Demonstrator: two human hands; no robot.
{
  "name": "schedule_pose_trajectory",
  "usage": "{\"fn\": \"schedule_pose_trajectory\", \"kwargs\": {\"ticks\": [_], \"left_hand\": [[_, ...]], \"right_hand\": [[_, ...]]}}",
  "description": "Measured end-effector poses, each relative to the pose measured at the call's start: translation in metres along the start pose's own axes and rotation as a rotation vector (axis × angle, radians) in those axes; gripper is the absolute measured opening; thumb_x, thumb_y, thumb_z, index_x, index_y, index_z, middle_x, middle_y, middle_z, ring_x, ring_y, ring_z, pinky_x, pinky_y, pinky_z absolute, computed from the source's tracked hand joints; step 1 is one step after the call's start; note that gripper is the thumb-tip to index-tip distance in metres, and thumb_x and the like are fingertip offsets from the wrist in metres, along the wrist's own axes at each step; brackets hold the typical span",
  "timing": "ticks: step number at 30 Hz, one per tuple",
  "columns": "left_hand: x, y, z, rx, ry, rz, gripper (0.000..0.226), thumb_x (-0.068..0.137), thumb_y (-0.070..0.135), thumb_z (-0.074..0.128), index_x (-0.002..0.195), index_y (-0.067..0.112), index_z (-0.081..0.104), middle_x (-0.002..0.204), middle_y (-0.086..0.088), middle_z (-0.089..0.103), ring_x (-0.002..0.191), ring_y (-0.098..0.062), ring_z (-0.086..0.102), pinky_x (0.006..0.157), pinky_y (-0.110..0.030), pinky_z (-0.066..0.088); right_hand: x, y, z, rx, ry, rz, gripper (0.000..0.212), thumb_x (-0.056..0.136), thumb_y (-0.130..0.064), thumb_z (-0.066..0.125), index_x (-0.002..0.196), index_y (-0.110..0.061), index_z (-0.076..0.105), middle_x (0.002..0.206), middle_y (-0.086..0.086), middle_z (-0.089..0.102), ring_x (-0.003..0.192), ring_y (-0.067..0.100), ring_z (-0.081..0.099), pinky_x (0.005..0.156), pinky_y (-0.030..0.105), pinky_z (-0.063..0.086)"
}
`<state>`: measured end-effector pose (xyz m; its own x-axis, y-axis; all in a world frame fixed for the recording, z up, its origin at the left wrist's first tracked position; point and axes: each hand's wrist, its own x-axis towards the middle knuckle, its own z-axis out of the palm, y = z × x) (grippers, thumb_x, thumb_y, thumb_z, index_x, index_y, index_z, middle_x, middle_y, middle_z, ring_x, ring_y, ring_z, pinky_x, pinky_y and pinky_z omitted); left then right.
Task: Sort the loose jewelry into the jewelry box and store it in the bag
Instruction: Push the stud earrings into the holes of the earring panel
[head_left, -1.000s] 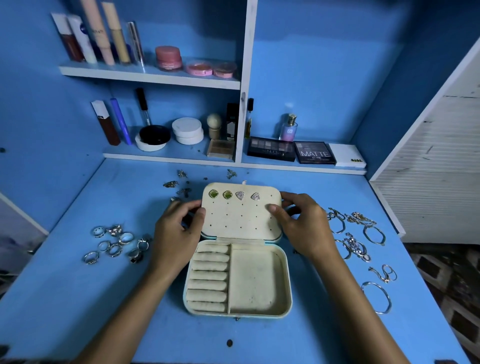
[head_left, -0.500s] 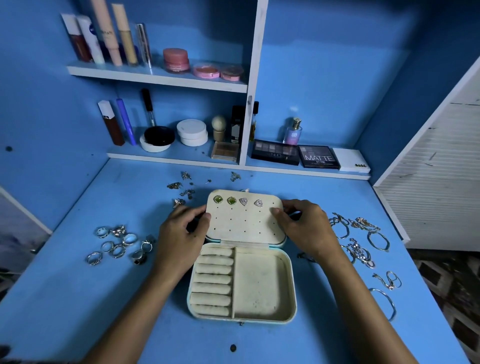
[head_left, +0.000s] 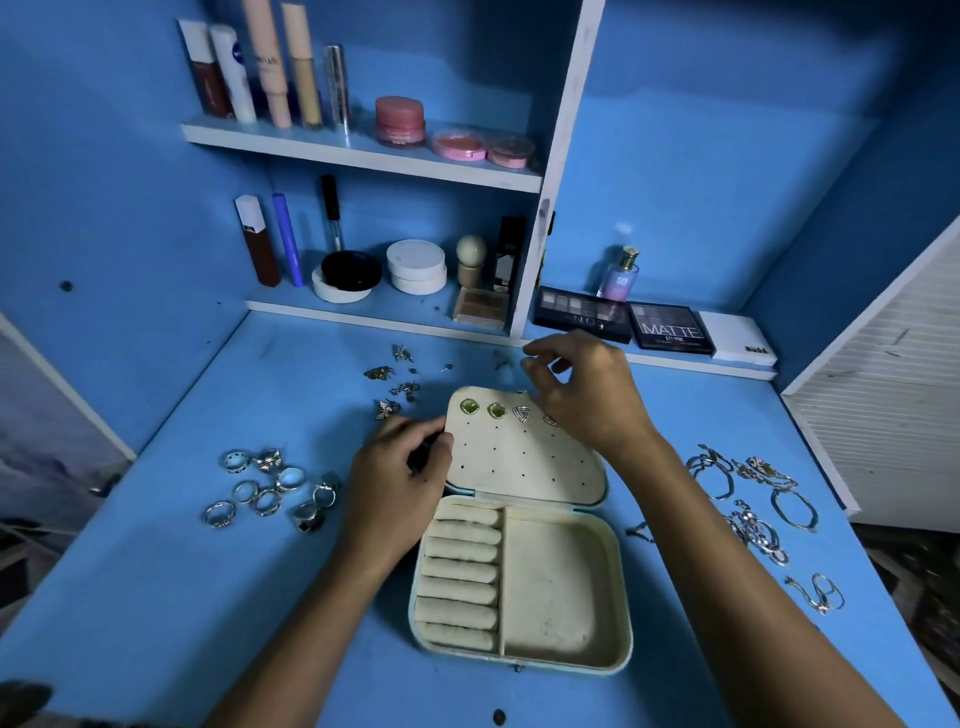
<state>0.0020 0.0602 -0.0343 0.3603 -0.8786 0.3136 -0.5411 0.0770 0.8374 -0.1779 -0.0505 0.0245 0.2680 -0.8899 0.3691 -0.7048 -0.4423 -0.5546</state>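
Head view: right hand (head_left: 587, 395) hides the lid's fourth earring, fingers curled, contents unclear; left hand (head_left: 402, 470) grasps the open jewelry box (head_left: 519, 535) on the table (head_left: 208, 597). Palettes read "NUDES" (head_left: 582, 314), "MATTE" (head_left: 670, 328).

Jewelry box (head_left: 519, 587) centre; rings (head_left: 270, 491) left, bracelets (head_left: 753, 499) right

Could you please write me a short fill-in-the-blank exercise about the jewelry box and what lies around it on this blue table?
1. The jewelry box lies ____, its lid folded back.
2. The two earrings at the left of the lid's top row have ____ stones.
3. The loose rings lie to the ____ of the box.
4. The left hand holds the lid's ____ edge.

Missing words: open; green; left; left
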Motion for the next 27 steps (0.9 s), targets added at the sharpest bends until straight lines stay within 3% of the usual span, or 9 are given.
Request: {"fn": "schedule_pose_trajectory", "kwargs": {"ticks": [3,8,11,15,19,27], "left_hand": [[0.001,0.000,0.001,-0.010,0.010,0.008,0.021,0.091,0.024,0.065,0.107,0.017,0.075,0.092,0.010,0.063,0.081,0.001,0.061,0.070,-0.006,0.042],[0.001,0.002,0.000,-0.003,0.021,0.024,0.018,0.091,0.013,0.067,0.106,0.013,0.076,0.092,0.004,0.065,0.081,0.002,0.059,0.068,-0.003,0.039],[0.002,0.002,0.000,-0.016,0.017,0.016,0.018,0.092,0.016,0.065,0.106,0.012,0.075,0.091,0.003,0.064,0.078,0.005,0.058,0.067,-0.002,0.037],[0.003,0.002,0.001,-0.038,0.015,0.004,0.028,0.087,0.028,0.058,0.103,0.012,0.076,0.089,0.003,0.064,0.076,-0.005,0.059,0.067,-0.010,0.043],[0.003,0.002,0.001,-0.042,0.022,0.004,0.028,0.087,0.028,0.058,0.101,0.013,0.075,0.086,0.002,0.064,0.073,-0.008,0.057,0.065,-0.014,0.043],[0.004,0.001,0.001,-0.055,0.026,0.022,0.023,0.087,0.025,0.059,0.098,0.012,0.075,0.082,0.000,0.063,0.070,-0.012,0.057,0.064,-0.024,0.046]], "right_hand": [[0.019,-0.013,0.014,0.000,-0.092,-0.100,0.016,0.091,-0.020,0.069,0.105,-0.017,0.076,0.090,-0.005,0.068,0.077,0.011,0.062,0.074,0.022,0.048],[0.052,-0.030,0.041,-0.002,-0.206,-0.239,0.016,0.092,-0.020,0.069,0.107,-0.016,0.076,0.095,-0.002,0.073,0.073,0.009,0.058,0.074,0.019,0.045],[0.070,-0.037,0.059,-0.061,-0.316,-0.245,0.021,0.094,-0.025,0.067,0.114,-0.021,0.073,0.096,-0.001,0.072,0.076,0.009,0.057,0.079,0.024,0.048],[0.084,-0.046,0.077,-0.111,-0.439,-0.229,0.028,0.090,-0.032,0.070,0.117,-0.026,0.071,0.096,0.000,0.072,0.086,0.016,0.061,0.087,0.033,0.052],[0.089,-0.053,0.091,-0.184,-0.484,-0.196,0.034,0.088,-0.041,0.068,0.121,-0.032,0.068,0.103,-0.004,0.071,0.103,0.018,0.063,0.093,0.031,0.050],[0.095,-0.060,0.101,-0.265,-0.561,-0.215,0.032,0.089,-0.037,0.067,0.121,-0.034,0.068,0.109,-0.004,0.070,0.108,0.018,0.060,0.093,0.031,0.050]]}}
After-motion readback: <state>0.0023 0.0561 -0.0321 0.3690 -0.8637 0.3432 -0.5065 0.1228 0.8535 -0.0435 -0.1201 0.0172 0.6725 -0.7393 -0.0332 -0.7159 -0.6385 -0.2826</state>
